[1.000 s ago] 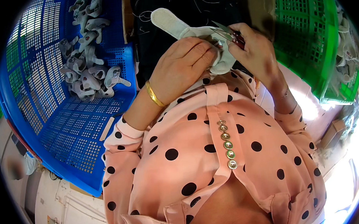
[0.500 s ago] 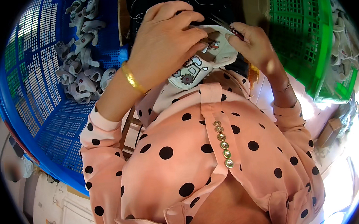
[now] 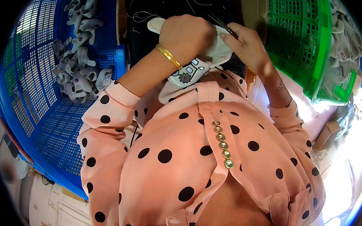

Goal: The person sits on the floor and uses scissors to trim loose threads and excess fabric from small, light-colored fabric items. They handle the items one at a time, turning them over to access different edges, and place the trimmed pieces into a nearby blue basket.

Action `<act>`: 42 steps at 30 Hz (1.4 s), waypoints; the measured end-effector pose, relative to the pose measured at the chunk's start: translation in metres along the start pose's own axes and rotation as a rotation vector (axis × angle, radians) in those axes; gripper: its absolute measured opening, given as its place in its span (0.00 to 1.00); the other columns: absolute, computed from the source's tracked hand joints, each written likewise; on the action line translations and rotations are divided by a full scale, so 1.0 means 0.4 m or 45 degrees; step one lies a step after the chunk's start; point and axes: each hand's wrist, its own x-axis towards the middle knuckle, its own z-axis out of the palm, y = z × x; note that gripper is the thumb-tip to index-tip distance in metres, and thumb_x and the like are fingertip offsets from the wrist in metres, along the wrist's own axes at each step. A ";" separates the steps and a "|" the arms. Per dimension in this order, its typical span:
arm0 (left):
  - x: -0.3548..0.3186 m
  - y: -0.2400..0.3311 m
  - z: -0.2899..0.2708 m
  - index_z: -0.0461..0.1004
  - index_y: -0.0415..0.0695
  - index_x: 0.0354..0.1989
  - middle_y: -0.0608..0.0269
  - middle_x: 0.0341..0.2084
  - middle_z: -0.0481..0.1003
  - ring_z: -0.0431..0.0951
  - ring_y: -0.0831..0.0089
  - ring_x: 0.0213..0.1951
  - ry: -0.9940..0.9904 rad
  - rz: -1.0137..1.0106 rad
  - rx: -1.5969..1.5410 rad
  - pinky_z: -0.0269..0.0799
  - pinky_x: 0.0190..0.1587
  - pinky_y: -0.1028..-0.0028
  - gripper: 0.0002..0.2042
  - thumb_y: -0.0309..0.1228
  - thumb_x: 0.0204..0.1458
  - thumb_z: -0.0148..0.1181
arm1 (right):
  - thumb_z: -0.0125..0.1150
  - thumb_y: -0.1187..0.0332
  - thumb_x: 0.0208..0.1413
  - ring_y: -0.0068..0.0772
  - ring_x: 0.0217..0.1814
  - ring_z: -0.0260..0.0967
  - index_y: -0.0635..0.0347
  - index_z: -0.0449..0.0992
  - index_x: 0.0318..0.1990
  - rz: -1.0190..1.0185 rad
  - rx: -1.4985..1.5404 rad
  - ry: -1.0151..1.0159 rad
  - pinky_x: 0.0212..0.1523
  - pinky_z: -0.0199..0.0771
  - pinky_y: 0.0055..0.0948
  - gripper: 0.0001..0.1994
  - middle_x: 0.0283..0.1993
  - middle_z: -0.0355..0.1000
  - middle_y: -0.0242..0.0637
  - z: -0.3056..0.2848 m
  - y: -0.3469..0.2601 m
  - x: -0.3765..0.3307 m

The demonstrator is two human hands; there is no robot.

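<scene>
A pale grey fabric shoe upper (image 3: 199, 69) with an embroidered gear and patches lies over my lap. My left hand (image 3: 189, 37), a gold bangle at its wrist, is closed over the upper, its fingertips blurred and partly hidden. From beneath that hand a light strap-like end (image 3: 156, 25) of the upper sticks out. My right hand (image 3: 249, 46) grips a small pair of scissors (image 3: 227, 28), blades pointing away and to the left. The right thumb rests at the upper's far right edge.
To the left, a blue plastic basket (image 3: 55, 140) holds several similar grey pieces (image 3: 81, 83). A green crate (image 3: 300, 45) stands at the right, with more pale pieces (image 3: 347, 43) beyond it. Loose threads (image 3: 143, 14) lie on the dark cloth ahead; a cardboard box (image 3: 328, 134) sits lower right.
My left hand has turned and its raised, curled fingers have come down over the shoe upper, uncovering the strap-like end. My right hand keeps the scissors and has shifted slightly left.
</scene>
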 end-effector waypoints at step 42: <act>0.060 -0.018 -0.062 0.83 0.45 0.24 0.53 0.17 0.76 0.78 0.59 0.23 -0.174 0.147 -0.351 0.73 0.28 0.67 0.08 0.29 0.33 0.63 | 0.73 0.68 0.35 0.26 0.28 0.76 0.60 0.76 0.33 -0.506 -2.133 -0.573 0.23 0.69 0.23 0.16 0.24 0.72 0.29 -0.072 -0.185 0.010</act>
